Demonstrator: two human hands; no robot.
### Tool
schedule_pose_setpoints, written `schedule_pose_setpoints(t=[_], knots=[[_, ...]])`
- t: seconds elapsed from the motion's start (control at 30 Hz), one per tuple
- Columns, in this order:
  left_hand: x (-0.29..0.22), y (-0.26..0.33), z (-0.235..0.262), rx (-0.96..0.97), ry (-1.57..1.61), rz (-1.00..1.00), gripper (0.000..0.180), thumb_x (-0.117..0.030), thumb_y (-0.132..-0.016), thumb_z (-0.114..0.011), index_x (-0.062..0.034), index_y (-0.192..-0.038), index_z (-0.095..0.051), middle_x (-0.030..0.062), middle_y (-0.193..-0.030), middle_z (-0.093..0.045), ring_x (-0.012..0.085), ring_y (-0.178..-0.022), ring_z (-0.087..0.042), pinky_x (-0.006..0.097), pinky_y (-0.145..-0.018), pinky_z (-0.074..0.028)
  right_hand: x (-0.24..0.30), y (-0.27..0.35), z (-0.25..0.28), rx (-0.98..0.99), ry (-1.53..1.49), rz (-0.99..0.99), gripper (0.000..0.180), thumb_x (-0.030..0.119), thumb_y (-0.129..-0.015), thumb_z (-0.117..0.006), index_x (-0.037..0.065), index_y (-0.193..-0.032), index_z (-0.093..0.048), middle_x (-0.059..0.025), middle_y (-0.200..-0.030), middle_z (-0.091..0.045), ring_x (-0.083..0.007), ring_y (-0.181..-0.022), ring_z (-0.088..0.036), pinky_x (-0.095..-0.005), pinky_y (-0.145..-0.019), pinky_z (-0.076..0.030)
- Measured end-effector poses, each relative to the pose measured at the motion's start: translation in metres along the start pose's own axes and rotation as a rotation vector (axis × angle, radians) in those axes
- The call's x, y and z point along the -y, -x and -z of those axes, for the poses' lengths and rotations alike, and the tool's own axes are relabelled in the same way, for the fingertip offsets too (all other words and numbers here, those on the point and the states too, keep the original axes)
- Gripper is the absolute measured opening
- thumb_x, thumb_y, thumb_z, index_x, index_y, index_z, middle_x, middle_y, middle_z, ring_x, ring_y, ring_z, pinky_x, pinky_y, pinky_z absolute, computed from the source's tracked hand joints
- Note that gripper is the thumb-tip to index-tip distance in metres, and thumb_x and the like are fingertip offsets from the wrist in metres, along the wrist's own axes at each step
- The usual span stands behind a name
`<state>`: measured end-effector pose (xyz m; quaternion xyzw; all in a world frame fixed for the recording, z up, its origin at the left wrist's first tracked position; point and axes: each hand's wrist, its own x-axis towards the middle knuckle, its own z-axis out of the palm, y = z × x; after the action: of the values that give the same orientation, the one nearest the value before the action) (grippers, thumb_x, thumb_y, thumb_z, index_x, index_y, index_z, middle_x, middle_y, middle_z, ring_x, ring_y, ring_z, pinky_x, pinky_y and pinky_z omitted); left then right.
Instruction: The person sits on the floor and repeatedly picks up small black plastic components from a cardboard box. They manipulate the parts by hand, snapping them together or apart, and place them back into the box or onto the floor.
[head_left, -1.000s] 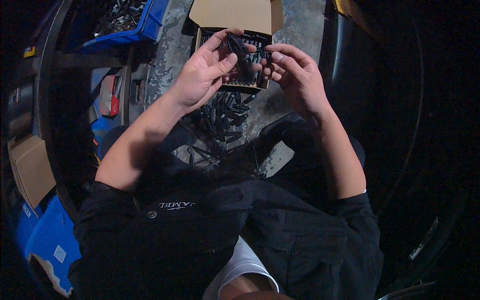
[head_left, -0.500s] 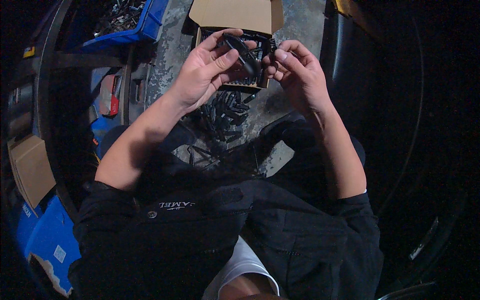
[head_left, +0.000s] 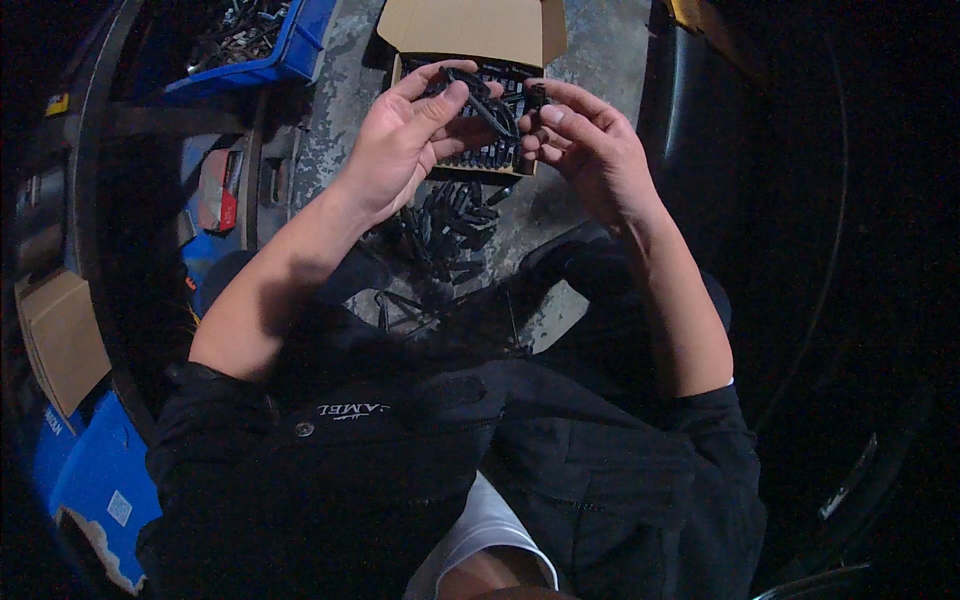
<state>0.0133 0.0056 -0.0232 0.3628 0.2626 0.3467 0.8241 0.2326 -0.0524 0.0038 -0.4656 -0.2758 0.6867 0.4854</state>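
Observation:
Above an open cardboard box (head_left: 465, 28), my left hand (head_left: 405, 140) is closed on a slim, long black part (head_left: 490, 112) that slants down to the right between thumb and fingers. My right hand (head_left: 595, 140) pinches a small black piece (head_left: 538, 97) close to the right end of that part. Whether the two pieces touch I cannot tell. Rows of dark parts (head_left: 490, 157) fill the box behind my hands. Nearer to me, a loose pile of black parts (head_left: 450, 225) lies on the worn grey floor, between my knees.
A blue bin (head_left: 300, 60) of mixed small parts stands at the far left, beside a dark frame. Further down the left are a red and grey box (head_left: 222, 190), folded brown cardboard (head_left: 65, 340) and a torn blue box (head_left: 105, 480). The right side is very dark.
The black part in my left hand has turned slightly and shows more of its length. My right hand has shifted a little left, still pinching the small piece.

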Motion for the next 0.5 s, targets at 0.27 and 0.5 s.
schedule_pose_setpoints(t=[0.27, 0.5], knots=[[-0.002, -0.001, 0.002, -0.03, 0.036, -0.029, 0.033, -0.017, -0.102, -0.055, -0.0059, -0.133, -0.05, 0.0155, -0.131, -0.06, 0.0219, -0.111, -0.065, 0.034, -0.093, -0.058, -0.006, -0.001, 0.006, 0.099, -0.147, 0.052, 0.018, 0.013, -0.09, -0.057, 0.005, -0.106, -0.054, -0.0088, -0.096, -0.064, -0.0174, -0.081, -0.063, -0.0313, -0.074, -0.052], [-0.004, 0.002, -0.003, -0.043, -0.003, -0.045, 0.037, -0.014, -0.099, -0.058, -0.0057, -0.135, -0.053, 0.0115, -0.123, -0.063, 0.0172, -0.105, -0.065, 0.029, -0.09, -0.057, -0.004, 0.002, 0.004, 0.039, 0.511, 0.22, 0.021, 0.019, -0.089, -0.067, 0.005, -0.104, -0.06, -0.0011, -0.075, -0.058, -0.0115, -0.065, -0.054, -0.0262, -0.058, -0.041]])
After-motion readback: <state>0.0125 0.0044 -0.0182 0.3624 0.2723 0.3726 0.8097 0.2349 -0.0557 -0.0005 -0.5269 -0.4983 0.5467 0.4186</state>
